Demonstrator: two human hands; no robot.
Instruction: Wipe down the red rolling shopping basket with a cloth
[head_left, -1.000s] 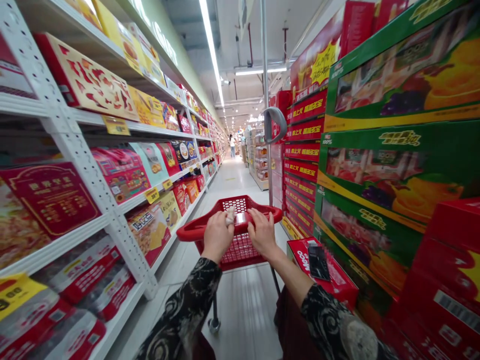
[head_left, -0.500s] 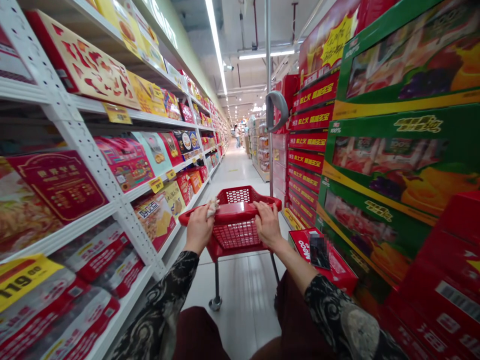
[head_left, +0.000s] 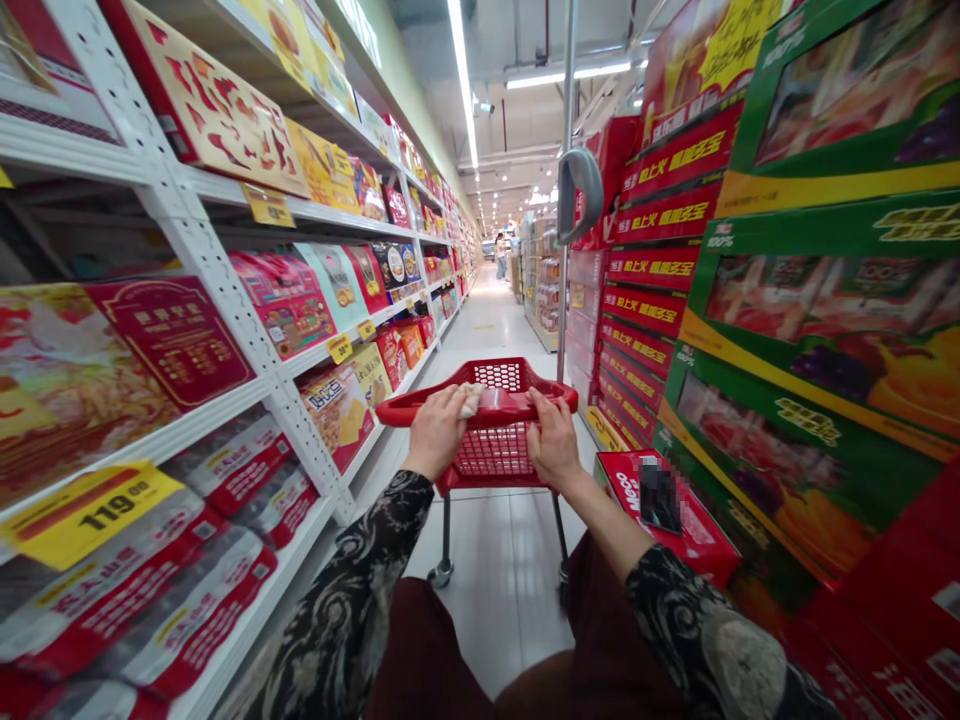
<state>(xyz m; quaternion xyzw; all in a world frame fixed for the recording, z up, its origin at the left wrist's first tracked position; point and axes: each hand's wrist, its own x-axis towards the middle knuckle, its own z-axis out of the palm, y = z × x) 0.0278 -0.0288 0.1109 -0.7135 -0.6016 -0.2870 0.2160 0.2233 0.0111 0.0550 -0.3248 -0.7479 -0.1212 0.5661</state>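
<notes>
- Head view: red shopping cart (head_left: 491,455) stands mid-aisle, directly before the person, on the pale tiled floor (head_left: 502,620); its red handle (head_left: 510,407) runs left to right along the near side of the basket.
- Left hand (head_left: 437,432): on the left part of the handle, fingers close together and bent over it, pinching a crumpled white cloth (head_left: 470,400) at the thumb side. Cloth lies against the handle; fingertips partly hidden, so cannot tell how firmly they press.
- Right hand (head_left: 555,440): near the right end of the handle, fingers curled over the top, thumb on the near side.
- Both forearms reach forward in dark patterned sleeves; dark trousers show at the near edge.
- Left side: white shelving (head_left: 262,440) with boxed and bagged goods; large yellow price tag (head_left: 101,515), near left, reads 119.
- Right side: green cartons (head_left: 840,355) in a stack, fruit printed on them; red cartons (head_left: 660,265) with yellow lettering stacked just beyond.
- Red box (head_left: 705,540) sits low, right of the cart; a dark, phone-like object (head_left: 660,500) lies on it, partly blurred.
- Metal pole (head_left: 568,90) with grey loop (head_left: 579,195) rises beyond the cart, to the right.
- Far end of the aisle: another person (head_left: 501,255), small, upright.
</notes>
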